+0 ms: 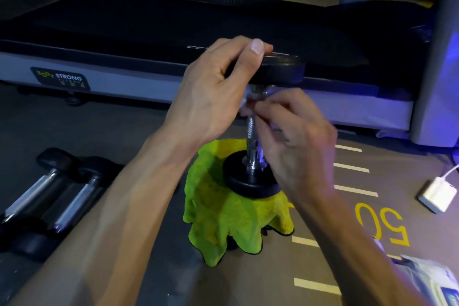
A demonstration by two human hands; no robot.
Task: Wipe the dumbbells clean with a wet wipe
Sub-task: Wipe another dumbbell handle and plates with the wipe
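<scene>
From the head camera, a dumbbell (pixel 253 136) stands upright on end in the middle of the scene, its lower black head resting on a bright green cloth (pixel 223 216) draped over something hidden beneath it. The left hand (pixel 218 92) holds the upper black head, fingers curled over its left rim and the thumb lying across the top edge. The right hand (pixel 295 141) is at the chrome handle, its fingers curled in and pinching a pale wet wipe (pixel 248 100) against the top of the bar, just under the upper head. The wipe is bunched and partly hidden between the two hands, so only a crumpled bit of it shows.

To the near left, two more dumbbells (pixel 52 194) lie side by side on the floor, chrome handles catching the light, black heads at each end. Across the far side runs a treadmill (pixel 149 25) with a dark belt and a pale side rail; a label on that rail reads "BODY STRONG". The floor (pixel 372 231) on the right is grey with white dashes and a yellow "50" painted on it. A white charger block (pixel 437 194) with its cable sits at the right edge, well apart from the dumbbell. At the near right corner lies a pale packet (pixel 432 281), cut off by the frame.
</scene>
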